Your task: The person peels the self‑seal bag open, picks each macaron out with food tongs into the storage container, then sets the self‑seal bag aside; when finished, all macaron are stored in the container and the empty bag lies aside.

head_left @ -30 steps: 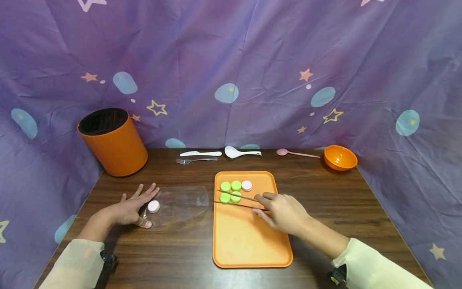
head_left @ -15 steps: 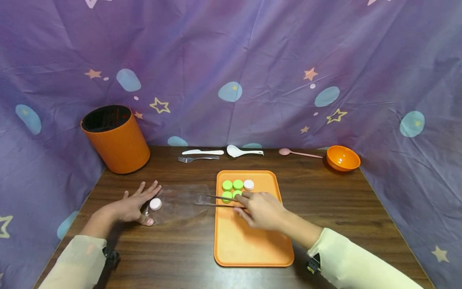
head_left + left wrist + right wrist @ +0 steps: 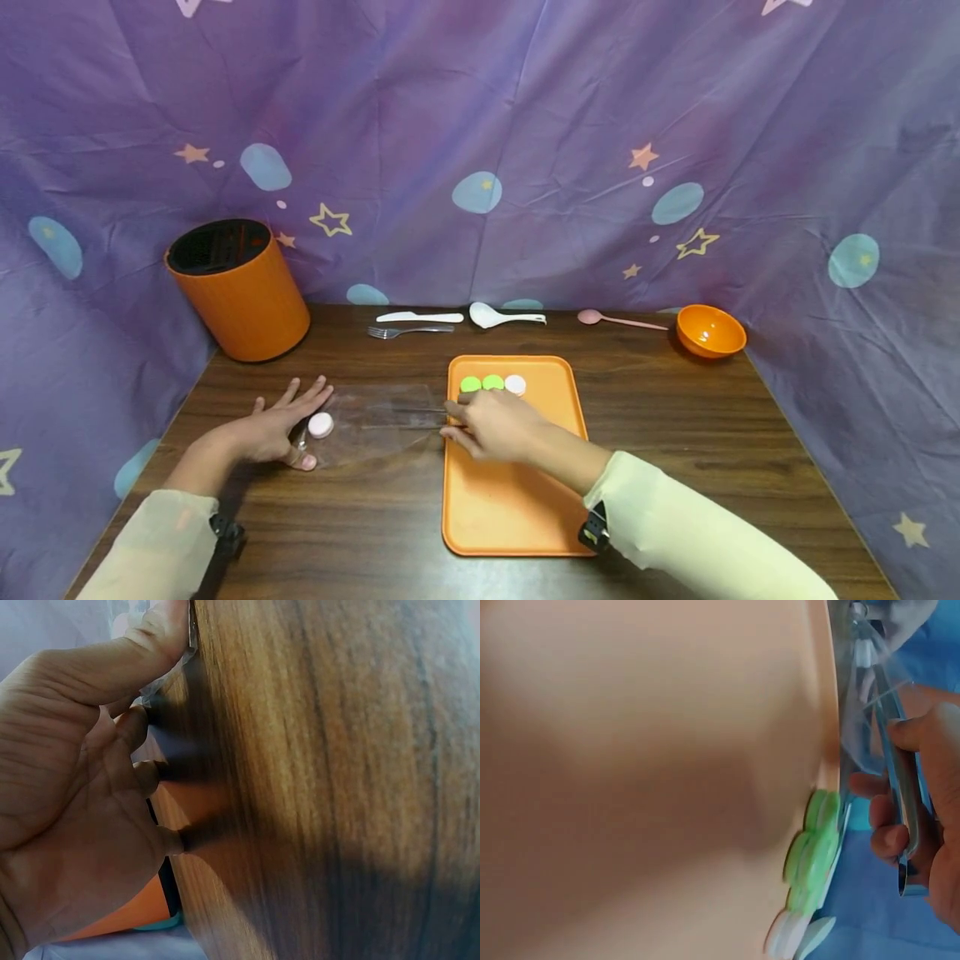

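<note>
My right hand (image 3: 498, 425) holds metal tongs (image 3: 897, 761), gripping them near the bent end over the left side of the orange tray (image 3: 517, 512). The tongs' two arms point left into a clear plastic bag (image 3: 352, 452) lying flat on the table. A white macaron (image 3: 321, 425) sits at the bag's far left end. Beside it my left hand (image 3: 272, 430) rests with spread fingers on the table, its thumb (image 3: 161, 641) pressing the bag's edge. On the tray, green macarons (image 3: 810, 855) and a white one (image 3: 515, 384) stand in the upper left; my right hand partly hides the green ones.
Along the back lie a white knife (image 3: 420, 317), a clear fork (image 3: 410, 331), a white ladle (image 3: 506, 317) and a pink spoon (image 3: 621, 320). An orange bowl (image 3: 711, 332) stands back right, an orange knife block (image 3: 243, 300) back left. A purple curtain (image 3: 570, 150) surrounds the table.
My right hand has moved left across the tray, and the tongs' arms have slid from above the green macarons into the bag. My left hand has stayed in place.
</note>
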Demonstrator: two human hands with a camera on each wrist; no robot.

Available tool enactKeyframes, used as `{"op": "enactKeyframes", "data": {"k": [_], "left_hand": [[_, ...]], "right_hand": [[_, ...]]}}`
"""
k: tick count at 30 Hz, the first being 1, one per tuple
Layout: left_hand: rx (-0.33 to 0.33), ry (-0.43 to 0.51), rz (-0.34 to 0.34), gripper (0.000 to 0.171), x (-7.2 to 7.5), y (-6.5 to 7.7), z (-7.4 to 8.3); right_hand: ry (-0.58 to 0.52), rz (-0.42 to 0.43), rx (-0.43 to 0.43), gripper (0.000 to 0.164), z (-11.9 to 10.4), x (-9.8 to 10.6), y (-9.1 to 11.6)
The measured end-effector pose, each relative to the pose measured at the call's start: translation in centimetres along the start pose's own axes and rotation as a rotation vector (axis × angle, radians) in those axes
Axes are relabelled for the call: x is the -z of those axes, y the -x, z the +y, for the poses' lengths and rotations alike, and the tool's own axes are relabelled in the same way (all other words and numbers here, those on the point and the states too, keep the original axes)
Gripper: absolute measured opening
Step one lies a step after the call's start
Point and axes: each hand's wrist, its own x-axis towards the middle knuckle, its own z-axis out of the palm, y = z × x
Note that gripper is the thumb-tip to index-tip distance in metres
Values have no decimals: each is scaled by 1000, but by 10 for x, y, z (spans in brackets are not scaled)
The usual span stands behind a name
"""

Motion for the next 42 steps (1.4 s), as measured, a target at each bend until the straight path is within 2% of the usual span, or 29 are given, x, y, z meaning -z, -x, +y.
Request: {"op": "enactKeyframes", "data": {"k": [5, 10, 18, 21, 23, 28, 33, 36, 39, 42], "left_hand": [[24, -6, -10, 129, 2, 1, 8], [18, -22, -9, 128, 2, 2, 8], [10, -13, -7, 128, 2, 2, 7], [-19, -7, 1, 130, 0, -2, -4], [-40, -14, 11, 131, -3, -7, -19], [-35, -38, 33, 135, -10, -25, -54], [-29, -30, 33, 140, -12, -33, -70], [-23, -34, 30, 140, -10, -30, -66], [-17, -49, 30, 137, -8, -23, -53], [-49, -25, 30, 133, -7, -16, -38]], "right_hand": [[6, -34, 16, 27, -6, -3, -20], [22, -55, 58, 28, -14, -8, -36], [74, -86, 40, 30, -24, -16, -49], [89, -87, 37, 32, -27, -19, -52], [97, -90, 32, 32, -28, -21, -53], [103, -106, 18, 29, -31, -23, -56], [111, -108, 10, 29, -33, -24, -56], [116, -112, 4, 29, -35, -26, -57], [119, -119, -2, 29, -36, -28, -58], [129, -115, -1, 29, -37, -29, -59]]}}
